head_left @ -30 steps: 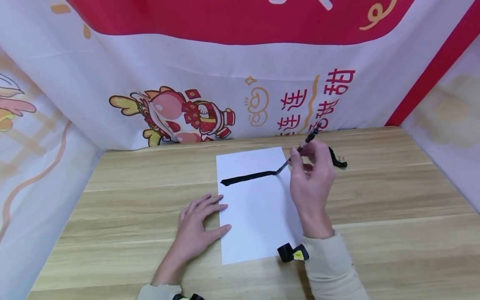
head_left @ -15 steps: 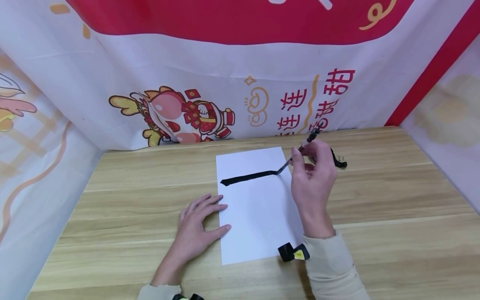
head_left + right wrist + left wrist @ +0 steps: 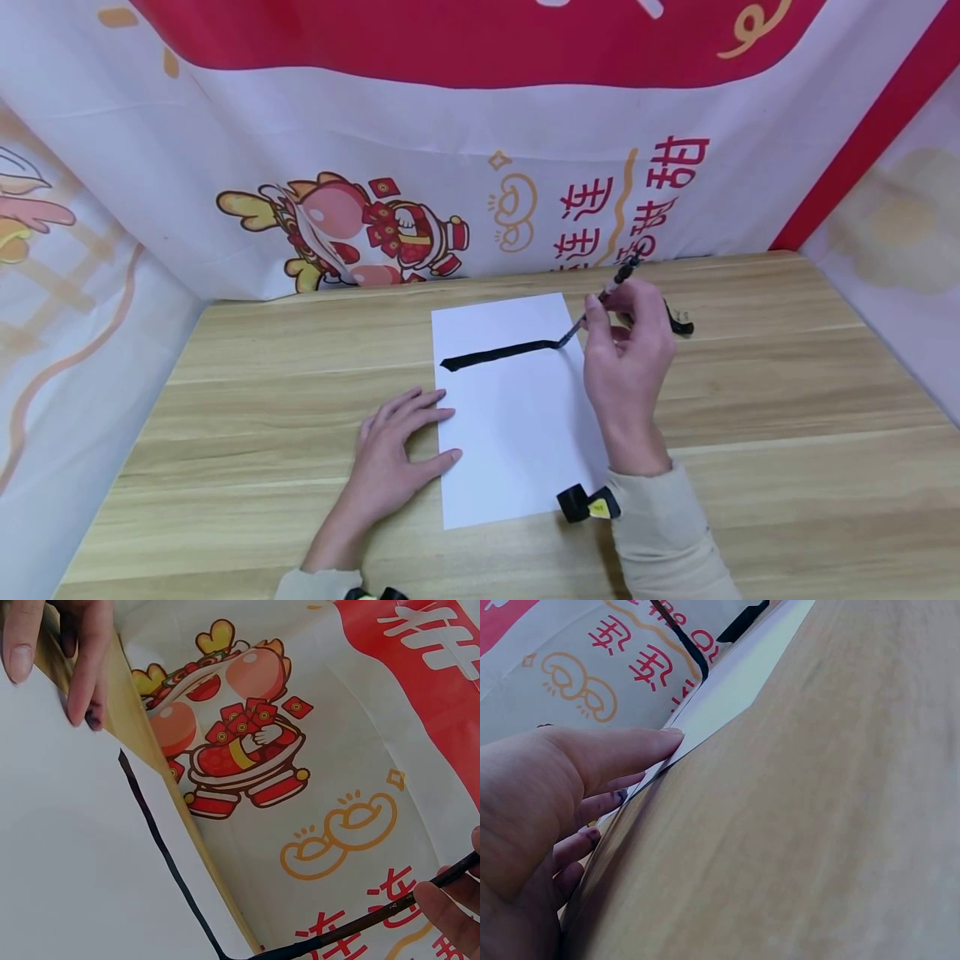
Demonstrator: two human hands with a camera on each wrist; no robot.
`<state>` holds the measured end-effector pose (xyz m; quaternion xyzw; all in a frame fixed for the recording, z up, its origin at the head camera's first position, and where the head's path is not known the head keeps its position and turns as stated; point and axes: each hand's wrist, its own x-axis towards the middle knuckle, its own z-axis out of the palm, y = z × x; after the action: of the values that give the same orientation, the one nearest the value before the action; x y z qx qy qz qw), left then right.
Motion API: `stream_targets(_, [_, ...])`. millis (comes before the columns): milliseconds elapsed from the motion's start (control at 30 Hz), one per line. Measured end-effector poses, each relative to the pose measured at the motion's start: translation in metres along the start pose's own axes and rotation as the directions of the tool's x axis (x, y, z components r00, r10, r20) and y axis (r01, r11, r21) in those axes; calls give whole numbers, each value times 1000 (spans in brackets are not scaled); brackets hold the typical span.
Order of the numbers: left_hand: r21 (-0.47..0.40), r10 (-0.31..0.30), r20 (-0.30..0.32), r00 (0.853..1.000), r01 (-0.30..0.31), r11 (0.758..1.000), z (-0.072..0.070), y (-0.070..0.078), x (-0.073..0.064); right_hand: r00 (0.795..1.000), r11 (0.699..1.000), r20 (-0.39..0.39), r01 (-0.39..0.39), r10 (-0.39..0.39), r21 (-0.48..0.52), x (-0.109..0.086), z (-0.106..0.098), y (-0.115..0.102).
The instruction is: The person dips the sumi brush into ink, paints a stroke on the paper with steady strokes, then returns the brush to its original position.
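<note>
A white sheet of paper (image 3: 517, 442) lies on the wooden table, with a long black ink stroke (image 3: 498, 354) across its upper part. My right hand (image 3: 630, 367) pinches a calligraphy brush (image 3: 576, 328) between thumb and fingers. The brush leans, its dark tip at the stroke's right end near the paper's right edge; the right wrist view also shows the brush (image 3: 367, 921) meeting that end. On the paper's left edge rests my left hand (image 3: 397, 450), fingers spread, thumb and fingertips on the sheet. In the left wrist view, the left hand's thumb (image 3: 630, 750) touches the border.
Behind the right hand sits a black object (image 3: 681, 325), partly hidden. A printed white and red cloth (image 3: 450, 125) hangs at the table's back edge, and other cloths flank both sides. A black wrist camera (image 3: 573, 503) overlaps the paper's lower right corner.
The brush tip and my right hand have shifted slightly to the right, lengthening the stroke a little at its right end. My left hand has stayed in place.
</note>
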<state>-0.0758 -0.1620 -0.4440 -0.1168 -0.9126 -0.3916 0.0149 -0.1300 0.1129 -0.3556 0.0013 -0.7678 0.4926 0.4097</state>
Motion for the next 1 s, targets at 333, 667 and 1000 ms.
stream_targets(333, [-1, -1, 0, 1000, 1, 1000, 0, 0, 0, 1000, 1000, 2, 2, -2, -9, 1, -1, 0])
stream_targets(667, [-7, -15, 6, 1000, 15, 1000, 0, 2, 0, 1000, 1000, 2, 10, -10, -4, 1, -1, 0])
stream_targets(1000, [-5, -13, 7, 1000, 13, 1000, -1, 2, 0, 1000, 1000, -1, 2, -2, -6, 1, -1, 1])
